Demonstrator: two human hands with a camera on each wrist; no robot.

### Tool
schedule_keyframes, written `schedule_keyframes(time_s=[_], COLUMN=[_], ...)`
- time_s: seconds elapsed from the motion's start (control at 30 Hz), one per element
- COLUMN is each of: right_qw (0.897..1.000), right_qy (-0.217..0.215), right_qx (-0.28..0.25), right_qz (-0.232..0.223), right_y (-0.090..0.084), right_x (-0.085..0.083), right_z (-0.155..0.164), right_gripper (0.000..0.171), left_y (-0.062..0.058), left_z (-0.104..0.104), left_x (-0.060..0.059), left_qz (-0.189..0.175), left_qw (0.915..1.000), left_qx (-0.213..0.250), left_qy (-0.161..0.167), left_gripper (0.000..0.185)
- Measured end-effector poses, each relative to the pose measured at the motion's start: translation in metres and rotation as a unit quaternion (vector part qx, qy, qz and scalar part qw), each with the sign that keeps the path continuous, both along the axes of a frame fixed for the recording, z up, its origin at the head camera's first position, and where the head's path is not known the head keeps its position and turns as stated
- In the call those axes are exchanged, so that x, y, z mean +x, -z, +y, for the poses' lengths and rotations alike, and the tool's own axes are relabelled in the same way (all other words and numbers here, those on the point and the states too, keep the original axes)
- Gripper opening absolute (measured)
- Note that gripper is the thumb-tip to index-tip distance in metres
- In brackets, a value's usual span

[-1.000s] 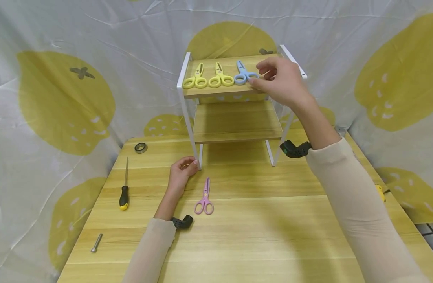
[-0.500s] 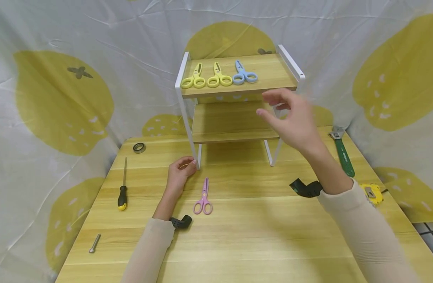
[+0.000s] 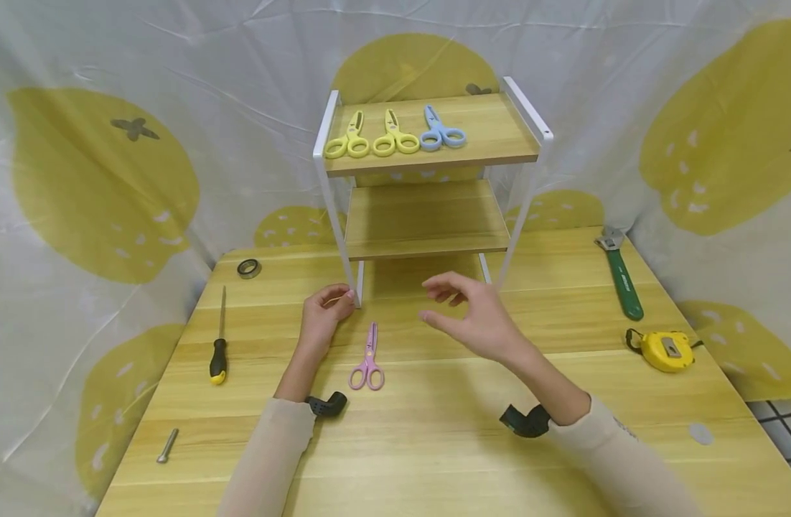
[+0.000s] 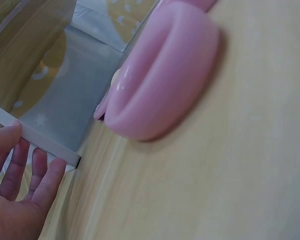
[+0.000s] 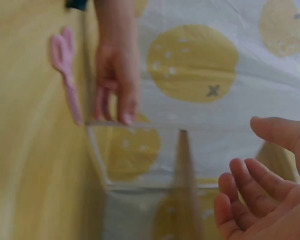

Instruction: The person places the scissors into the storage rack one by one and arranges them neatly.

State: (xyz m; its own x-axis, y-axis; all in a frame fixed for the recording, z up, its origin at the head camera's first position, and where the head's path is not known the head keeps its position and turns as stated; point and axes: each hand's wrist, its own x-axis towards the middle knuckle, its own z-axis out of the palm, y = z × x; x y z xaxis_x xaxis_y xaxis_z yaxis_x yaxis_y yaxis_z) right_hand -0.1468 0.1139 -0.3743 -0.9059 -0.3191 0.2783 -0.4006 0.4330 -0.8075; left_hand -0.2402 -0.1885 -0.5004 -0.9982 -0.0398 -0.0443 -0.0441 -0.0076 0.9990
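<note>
A two-tier shelf [image 3: 434, 161] with white metal legs stands on the table, two yellow scissors [image 3: 348, 140] [image 3: 395, 138] and blue scissors [image 3: 441, 133] side by side on its top board. Low on the front left leg [image 4: 45, 144], my left hand [image 3: 326, 310] holds the metal with thumb and fingertips. Pink scissors [image 3: 370, 365] lie on the table just right of that hand, points toward the shelf. My right hand [image 3: 476, 316] is in the air in front of the lower board, fingers loosely bent and thumb apart, holding nothing; the right wrist view shows its bare palm.
At the left lie a bearing ring [image 3: 249, 268], a screwdriver [image 3: 220, 352] and a bolt [image 3: 168, 445]. On the right are a green-handled adjustable wrench [image 3: 621, 276], a yellow tape measure [image 3: 668, 351] and a pale round disc [image 3: 700, 433]. A lemon-print cloth [image 3: 253, 143] hangs behind the shelf.
My right hand has left the blue scissors on the top board and come down and toward the pink scissors. The left hand stays at the shelf leg.
</note>
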Motion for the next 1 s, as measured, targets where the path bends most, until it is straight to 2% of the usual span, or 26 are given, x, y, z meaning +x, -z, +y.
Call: schedule_keyframes(time_s=[0.23,0.43,0.77,1.0], right_qw=[0.998,0.992,0.988,0.988], right_qy=[-0.026,-0.043,-0.03,-0.026], right_qx=[0.001,-0.003,0.042,0.066], right_qz=[-0.064,-0.115,-0.147,-0.137], right_y=[0.053,0.086,0.112,0.121], right_x=[0.011,0.013,0.012,0.01], right_z=[-0.03,-0.051,-0.074,-0.083], right_gripper=[0.042,0.052,0.059,0.061], left_y=[-0.002,-0.002,-0.003,-0.002], left_z=[0.0,0.0,0.0,0.0], left_x=[0.0,-0.002,-0.003,0.0], left_qz=[-0.004,0.001,-0.004,-0.008], left_qw=[1.0,1.0,1.0,1.0], left_qx=[-0.002,-0.001,-0.001,-0.002], left_qy=[0.003,-0.001,0.007,0.006], left_gripper=[0.034,0.033,0.037,0.038])
